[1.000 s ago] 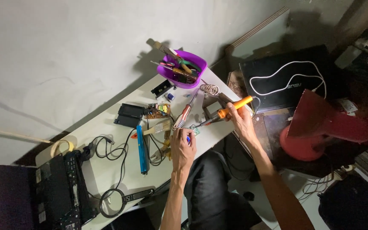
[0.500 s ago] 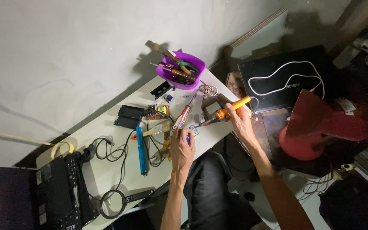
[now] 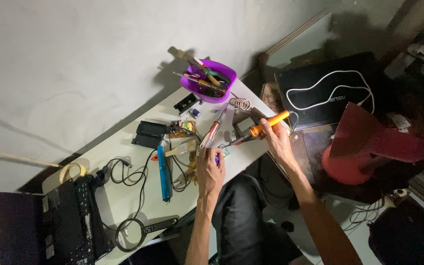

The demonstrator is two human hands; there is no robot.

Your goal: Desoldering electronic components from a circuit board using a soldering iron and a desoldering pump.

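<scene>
— Near the table's (image 3: pixel 123 201) right edge: right hand (image 3: pixel 274 138) closed around orange-handled soldering iron (image 3: pixel 263 127), tip angled down-left toward small green circuit board (image 3: pixel 223 151).

— And the left hand (image 3: pixel 209 169)?

— Just left of that board, fingers curled, pinching a small blue item (image 3: pixel 216 159); kind cannot be told.

— Farther back?

— Purple tool bowl (image 3: pixel 211 84), solder coil (image 3: pixel 240 103) beside it; blue tool (image 3: pixel 163 173) at left, among black cables (image 3: pixel 133 181).

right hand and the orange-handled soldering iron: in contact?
Touching. The head view shows the right hand with its fingers wrapped around the orange handle of the soldering iron, no gap between them, and the tip pointing down toward the small board by the left hand.
</scene>
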